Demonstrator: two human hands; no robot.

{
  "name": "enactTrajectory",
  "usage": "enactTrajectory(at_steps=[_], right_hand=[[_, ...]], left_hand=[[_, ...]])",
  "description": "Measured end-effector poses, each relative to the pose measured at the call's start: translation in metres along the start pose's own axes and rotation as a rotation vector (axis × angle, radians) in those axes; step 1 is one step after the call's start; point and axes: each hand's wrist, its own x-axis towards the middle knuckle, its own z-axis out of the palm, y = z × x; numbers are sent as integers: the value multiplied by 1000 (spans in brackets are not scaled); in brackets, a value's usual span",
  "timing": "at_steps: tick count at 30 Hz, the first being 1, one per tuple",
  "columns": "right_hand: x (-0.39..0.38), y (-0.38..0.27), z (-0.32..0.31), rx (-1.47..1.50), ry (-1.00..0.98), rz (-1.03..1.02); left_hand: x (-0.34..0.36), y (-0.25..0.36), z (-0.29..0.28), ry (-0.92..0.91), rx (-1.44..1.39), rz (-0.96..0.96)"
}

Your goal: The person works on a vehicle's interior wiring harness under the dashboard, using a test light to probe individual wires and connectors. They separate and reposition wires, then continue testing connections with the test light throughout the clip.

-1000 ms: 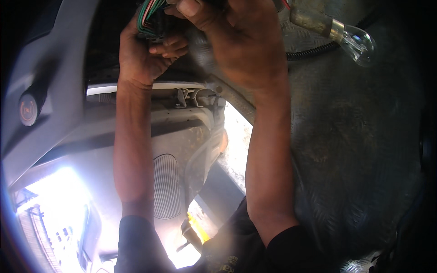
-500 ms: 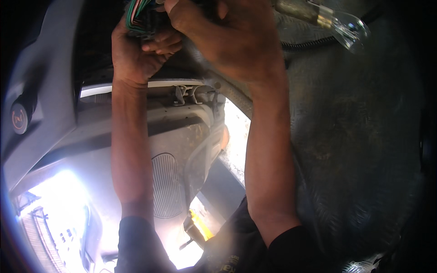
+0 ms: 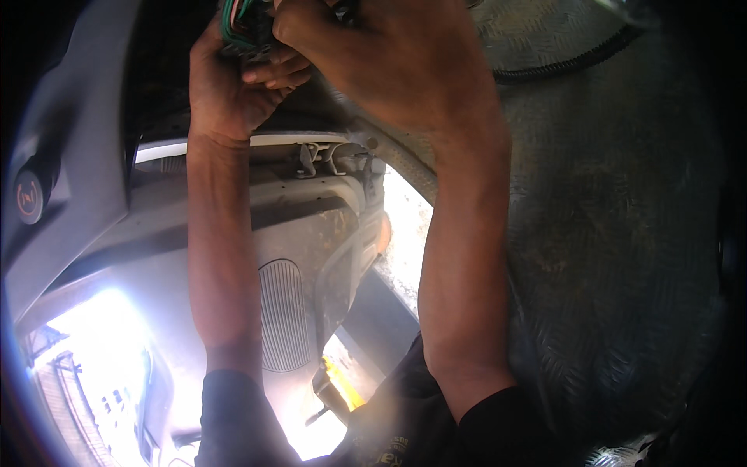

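At the top edge, my left hand [image 3: 233,97] is closed with its fingers curled under a bundle of green and pinkish wires [image 3: 233,23]. The wires bend into a dark part, perhaps a connector, mostly hidden by my fingers. Over it from the right comes my right hand [image 3: 397,66], its thumb and fingers bent together at the wire bundle. What it pinches is hidden behind the hand and cut off by the frame's edge. A sliver of a clear glass bulb [image 3: 616,5] shows at the top right.
A black corrugated tube [image 3: 572,71] runs over the dark textured mat [image 3: 607,233] on the right. On the left are a grey panel with a round knob [image 3: 29,198], and a vehicle door with a ribbed oval grille [image 3: 282,315] and a metal hinge [image 3: 317,159]. Bright daylight enters beyond.
The glass bulb and its brass-coloured base have moved up, almost out of view. My right hand and forearm have shifted slightly right; my left hand stays at the wires.
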Motion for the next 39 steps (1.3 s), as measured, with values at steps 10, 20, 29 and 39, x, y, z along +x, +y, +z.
enactTrajectory(at_steps=[10, 20, 29, 39], right_hand=[[2, -20, -10, -19, -22, 18], [2, -15, 5, 52, 77, -44], [-8, -14, -3, 45, 156, 202], [-27, 24, -26, 614, 743, 327]], left_hand=[[-1, -1, -5, -20, 70, 32], [-1, -6, 5, 50, 33, 8], [-9, -22, 63, -42, 168, 70], [-13, -61, 75, 102, 371, 137]])
